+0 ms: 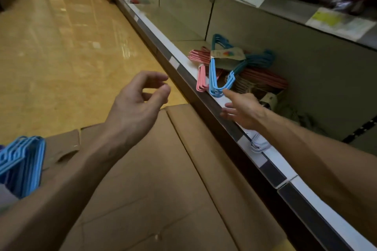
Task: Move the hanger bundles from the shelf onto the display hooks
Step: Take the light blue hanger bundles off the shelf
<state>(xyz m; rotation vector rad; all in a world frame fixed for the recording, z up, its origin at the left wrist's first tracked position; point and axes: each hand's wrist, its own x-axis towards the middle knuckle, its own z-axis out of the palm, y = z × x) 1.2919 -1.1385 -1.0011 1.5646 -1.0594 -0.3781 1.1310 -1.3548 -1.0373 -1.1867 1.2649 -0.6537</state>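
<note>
Head view, the only one. Right hand (242, 111) is stretched over the shelf edge (206, 96), fingers spread and fairly straight, holding nothing; its forefinger tip lies at or just beside the near corner of the blue hanger bundle (222, 73). I cannot tell whether it touches. Likely a reach to take that bundle, since it lies on top and nearest the edge.

Left hand (140, 104) hovers over the aisle, left of the shelf, fingers loosely curled toward the thumb, gripping nothing. It looks idle, perhaps held ready to help.

Blue hanger bundle rests tilted on the pile, a paper label band (228, 56) round its upper part. A pink hanger bundle (201, 65) lies just left of it, partly beneath, one end over the shelf lip. Darker red and brown hangers (263, 79) lie under and right of these. All are on the shelf. No display hooks are in view, so the task looks to be at a pick-up step.

More blue hangers (22, 165) show at the near left edge; what holds them is out of frame.

Surface: grey metal shelf with a white price strip along its front. A closed cardboard box (163, 179) sits near, below the arms. An upper shelf (285, 2) at far right carries paper tags and dark bagged goods. Floor (61, 47) is glossy tan tile, a shop aisle; picture is soft.
</note>
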